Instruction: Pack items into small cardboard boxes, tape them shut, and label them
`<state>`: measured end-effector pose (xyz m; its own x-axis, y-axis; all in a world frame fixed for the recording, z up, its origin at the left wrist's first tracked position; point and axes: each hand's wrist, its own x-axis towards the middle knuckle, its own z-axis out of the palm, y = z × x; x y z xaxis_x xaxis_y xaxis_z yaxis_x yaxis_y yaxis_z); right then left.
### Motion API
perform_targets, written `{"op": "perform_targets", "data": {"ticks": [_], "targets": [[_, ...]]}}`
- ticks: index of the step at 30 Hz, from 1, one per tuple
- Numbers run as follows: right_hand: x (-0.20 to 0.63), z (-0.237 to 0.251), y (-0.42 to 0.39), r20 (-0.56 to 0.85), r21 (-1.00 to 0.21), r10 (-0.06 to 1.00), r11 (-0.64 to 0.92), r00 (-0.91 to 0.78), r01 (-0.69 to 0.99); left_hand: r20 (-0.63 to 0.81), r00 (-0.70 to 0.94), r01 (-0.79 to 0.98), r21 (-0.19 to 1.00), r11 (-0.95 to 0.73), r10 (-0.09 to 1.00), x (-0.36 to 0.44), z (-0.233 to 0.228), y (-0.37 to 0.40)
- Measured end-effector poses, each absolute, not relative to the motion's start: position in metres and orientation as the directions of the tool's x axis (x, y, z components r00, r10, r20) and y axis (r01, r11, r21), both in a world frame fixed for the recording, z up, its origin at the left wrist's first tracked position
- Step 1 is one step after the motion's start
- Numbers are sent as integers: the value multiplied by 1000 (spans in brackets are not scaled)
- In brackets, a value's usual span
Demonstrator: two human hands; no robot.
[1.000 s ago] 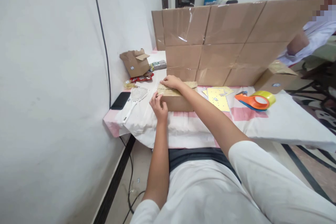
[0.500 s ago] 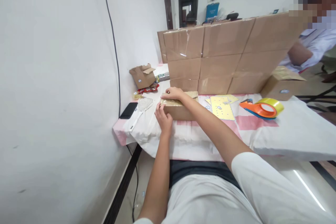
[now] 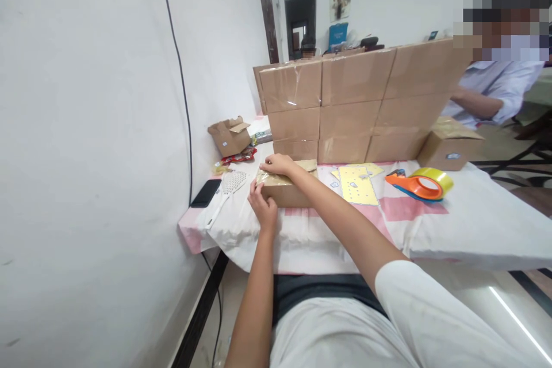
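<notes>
Fingers (image 3: 257,191) of the left hand (image 3: 263,205) are pinching together on the near left corner of the box (image 3: 286,190), gripping its taped edge. Fingers of the right hand (image 3: 278,165) are lying flat and close together on the box top, pressing down at the far left side, with the right forearm crossing over the box. That small cardboard box is sitting on the surface (image 3: 452,224), near its left end, on a white and pink cloth.

Just left of the box a white swatter (image 3: 226,191) is lying, and beyond it a black phone (image 3: 206,193) is resting at the surface edge by the wall. Just right of the box a yellow sheet (image 3: 357,185) is lying flat. Farther right an orange tape dispenser (image 3: 418,183) with a yellowish roll is sitting. Behind the box a stack of boxes (image 3: 353,106) is standing like a wall. An open carton (image 3: 230,136) is sitting at the far left, with red packets (image 3: 240,156) in front of it. Another person's sleeve (image 3: 502,89) is showing behind the stack on the right.
</notes>
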<state>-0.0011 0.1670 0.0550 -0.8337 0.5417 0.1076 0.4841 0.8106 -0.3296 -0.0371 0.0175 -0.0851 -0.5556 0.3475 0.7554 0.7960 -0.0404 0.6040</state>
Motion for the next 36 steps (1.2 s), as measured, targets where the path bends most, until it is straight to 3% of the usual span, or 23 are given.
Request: {"op": "perform_targets", "data": {"ticks": [6,36], "targets": [[-3,53,166,125,-309,543,816,-830,488,798,-528,816,571,-87,291,-38,-91,20],[2,58,157,129,-281,533,828,-836,484,782,-548,793,599,-112,298,-36,-94,17]]}}
